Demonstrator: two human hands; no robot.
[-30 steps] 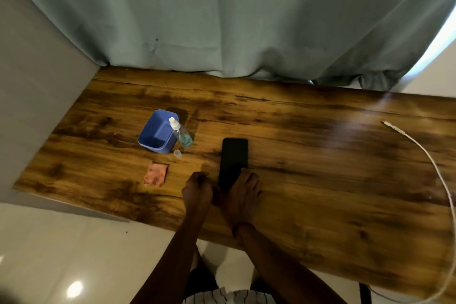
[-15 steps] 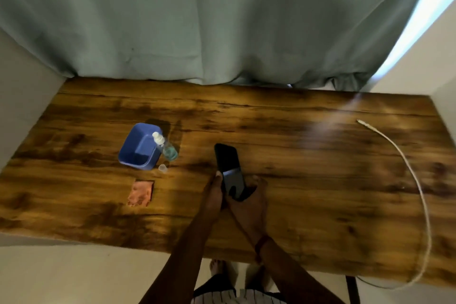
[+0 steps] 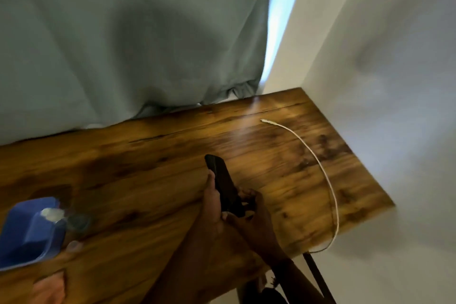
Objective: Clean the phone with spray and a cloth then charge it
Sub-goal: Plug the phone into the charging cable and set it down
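The place looked like a room in a home. A long grey-green fabric curtain (image 3: 128, 39) filled the upper left of the frame, with a strip of daylight at its right edge, where a plain white painted wall (image 3: 394, 81) took over the right side. A dark-stained wooden plank table (image 3: 153, 155) crossed the lower half, fitted into the corner. On it, at right, lay a thin white charging cable (image 3: 318, 163).
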